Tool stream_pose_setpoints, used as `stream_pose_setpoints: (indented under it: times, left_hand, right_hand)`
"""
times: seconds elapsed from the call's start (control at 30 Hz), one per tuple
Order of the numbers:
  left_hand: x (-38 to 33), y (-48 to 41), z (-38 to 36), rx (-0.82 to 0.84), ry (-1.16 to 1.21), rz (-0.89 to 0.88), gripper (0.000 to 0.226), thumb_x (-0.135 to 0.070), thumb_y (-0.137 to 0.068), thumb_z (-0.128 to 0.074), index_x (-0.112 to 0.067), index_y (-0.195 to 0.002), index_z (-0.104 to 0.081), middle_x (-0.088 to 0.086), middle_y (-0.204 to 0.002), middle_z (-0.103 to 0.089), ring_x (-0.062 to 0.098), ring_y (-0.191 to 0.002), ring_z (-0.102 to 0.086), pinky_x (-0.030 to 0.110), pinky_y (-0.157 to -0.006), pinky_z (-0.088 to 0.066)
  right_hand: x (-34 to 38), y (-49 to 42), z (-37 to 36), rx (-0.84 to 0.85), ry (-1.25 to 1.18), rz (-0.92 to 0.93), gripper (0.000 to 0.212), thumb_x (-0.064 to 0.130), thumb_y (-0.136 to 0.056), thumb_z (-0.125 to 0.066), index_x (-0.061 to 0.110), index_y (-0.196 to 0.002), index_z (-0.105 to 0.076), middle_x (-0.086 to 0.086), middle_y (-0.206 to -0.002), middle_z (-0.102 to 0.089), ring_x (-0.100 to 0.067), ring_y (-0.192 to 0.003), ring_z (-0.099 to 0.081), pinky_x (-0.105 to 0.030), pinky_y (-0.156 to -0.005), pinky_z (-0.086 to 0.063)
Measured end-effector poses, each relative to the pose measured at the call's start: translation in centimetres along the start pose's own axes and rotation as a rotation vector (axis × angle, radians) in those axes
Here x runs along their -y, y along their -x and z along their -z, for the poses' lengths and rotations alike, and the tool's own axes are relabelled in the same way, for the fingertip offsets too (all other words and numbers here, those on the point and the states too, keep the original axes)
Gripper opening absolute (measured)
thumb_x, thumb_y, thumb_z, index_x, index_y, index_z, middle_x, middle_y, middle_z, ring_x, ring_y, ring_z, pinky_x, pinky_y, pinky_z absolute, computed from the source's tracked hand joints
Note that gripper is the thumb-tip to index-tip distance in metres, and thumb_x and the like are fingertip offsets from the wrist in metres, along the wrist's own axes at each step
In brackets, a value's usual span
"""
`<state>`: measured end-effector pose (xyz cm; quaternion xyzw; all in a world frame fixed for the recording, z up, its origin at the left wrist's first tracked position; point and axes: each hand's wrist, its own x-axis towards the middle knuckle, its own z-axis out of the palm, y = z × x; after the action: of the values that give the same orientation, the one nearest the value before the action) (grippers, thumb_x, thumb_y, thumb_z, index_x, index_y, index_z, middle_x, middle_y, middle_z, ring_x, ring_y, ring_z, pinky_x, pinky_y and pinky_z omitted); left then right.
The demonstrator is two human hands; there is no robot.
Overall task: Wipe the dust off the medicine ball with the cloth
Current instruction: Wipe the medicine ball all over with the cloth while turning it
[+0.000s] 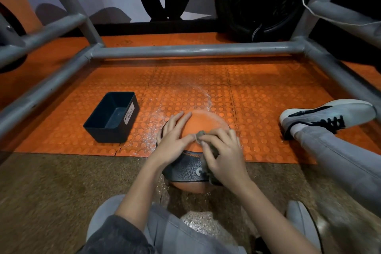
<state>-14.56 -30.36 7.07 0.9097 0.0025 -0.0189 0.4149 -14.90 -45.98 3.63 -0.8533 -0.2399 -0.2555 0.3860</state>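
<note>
On the far left of the orange studded floor mat [257, 109] stands a black rectangular plastic bin [107, 134] with a white label on its right wall, well apart from the work. To its right, the left hand [173, 136] lies flat on the upper left flank of the round orange rubber medicine ball [203, 122], fingers straight and spread, pointing far and right, steadying it rather than gripping. The ball sits on the near edge of the mat, where it meets the brown carpet, between the person's legs, with a black textured band across its near side. A pale film of dust [208, 114] shows on its far crown, and more is scattered on the mat just beyond. At the ball's top, just right of the left thumb, a small crumpled grey-brown fabric cloth [199, 134] is bunched under the right hand [224, 154], whose curled fingers pinch it against the surface. The dusty patch lies directly far of the cloth, so the right hand is the nearer one, and the next stroke probably has to push away from the body over the crown. Far right rests a white and black laced sports shoe [327, 116].
</note>
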Motion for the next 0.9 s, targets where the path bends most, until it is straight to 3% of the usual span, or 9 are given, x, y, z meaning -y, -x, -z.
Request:
stream_pose_setpoints:
  times: [0.07,0.17,0.23,0.43,0.63,0.73,0.83,0.9]
  left_hand:
    - [0.2,0.1,0.2,0.004,0.01,-0.008,0.068,-0.055,-0.073,-0.042,-0.048,-0.138,-0.023,-0.018,-0.153,-0.012,0.006,-0.142,-0.003,0.044,-0.116,0.002]
    - [0.2,0.3,0.0,0.012,-0.005,0.004,0.07,-0.057,-0.074,-0.041,-0.047,-0.14,-0.021,-0.018,-0.153,-0.01,0.005,-0.141,-0.002,0.047,-0.116,0.002]
    - [0.0,0.2,-0.4,-0.006,-0.03,-0.003,0.072,-0.059,-0.074,-0.039,-0.045,-0.142,-0.021,-0.018,-0.153,-0.009,0.005,-0.141,-0.001,0.048,-0.115,0.004]
    - [-0.1,0.3,-0.5,-0.017,-0.023,-0.027,0.067,-0.057,-0.075,-0.04,-0.048,-0.139,-0.023,-0.019,-0.152,-0.013,0.003,-0.141,-0.003,0.045,-0.116,0.002]
    - [-0.4,0.5,-0.7,0.005,-0.056,-0.037,0.07,-0.058,-0.075,-0.04,-0.046,-0.142,-0.022,-0.018,-0.152,-0.012,0.004,-0.14,-0.002,0.044,-0.115,0.005]
    - [-0.5,0.4,-0.8,-0.025,-0.067,-0.044,0.069,-0.057,-0.075,-0.04,-0.046,-0.141,-0.023,-0.019,-0.151,-0.015,0.004,-0.14,-0.004,0.046,-0.115,0.002]
    - [0.0,0.7,-0.5,-0.018,-0.013,-0.058,0.065,-0.062,-0.071,-0.043,-0.054,-0.133,-0.024,-0.027,-0.142,-0.019,0.001,-0.138,-0.008,0.048,-0.115,-0.003]
    - [0.3,0.9,-0.1,-0.011,0.023,-0.069,0.064,-0.068,-0.065,-0.041,-0.06,-0.126,-0.024,-0.033,-0.137,-0.018,0.001,-0.137,-0.01,0.048,-0.115,-0.005]
  right_hand:
    - [-1.1,-1.0,0.2,0.004,-0.013,-0.036,0.021,0.025,-0.089,-0.051,0.019,-0.092,-0.071,0.004,-0.092,-0.063,-0.019,-0.086,-0.049,-0.027,-0.075,-0.032]
    - [-4.5,-3.2,0.9,-0.01,-0.117,-0.339,0.015,0.016,-0.09,-0.058,0.016,-0.091,-0.073,0.003,-0.088,-0.061,-0.029,-0.093,-0.055,-0.013,-0.075,-0.028]
    - [-4.8,-3.5,1.0,-0.009,-0.105,-0.398,0.014,0.012,-0.09,-0.059,0.014,-0.09,-0.073,0.002,-0.087,-0.061,-0.032,-0.093,-0.054,-0.016,-0.072,-0.026]
    - [-0.1,-1.4,0.1,0.005,0.0,-0.08,0.024,0.028,-0.087,-0.05,0.02,-0.091,-0.073,0.006,-0.09,-0.062,-0.016,-0.087,-0.044,-0.026,-0.075,-0.03]
    - [-5.4,-3.7,1.5,-0.013,-0.106,-0.474,0.013,0.011,-0.089,-0.061,0.011,-0.093,-0.074,0.007,-0.084,-0.056,-0.031,-0.095,-0.055,-0.03,-0.081,-0.036]
    - [-2.5,-2.6,0.9,-0.055,-0.044,-0.371,0.015,0.016,-0.09,-0.058,0.014,-0.092,-0.073,0.007,-0.088,-0.058,-0.024,-0.091,-0.049,-0.025,-0.076,-0.029]
    - [-0.5,-1.5,0.5,-0.031,-0.03,-0.152,0.019,0.024,-0.087,-0.055,0.019,-0.091,-0.072,0.006,-0.089,-0.061,-0.016,-0.087,-0.044,-0.028,-0.077,-0.034]
    - [-1.6,-1.9,0.5,-0.031,-0.046,-0.202,0.018,0.023,-0.088,-0.056,0.017,-0.092,-0.073,0.007,-0.089,-0.06,-0.015,-0.087,-0.045,-0.026,-0.077,-0.034]
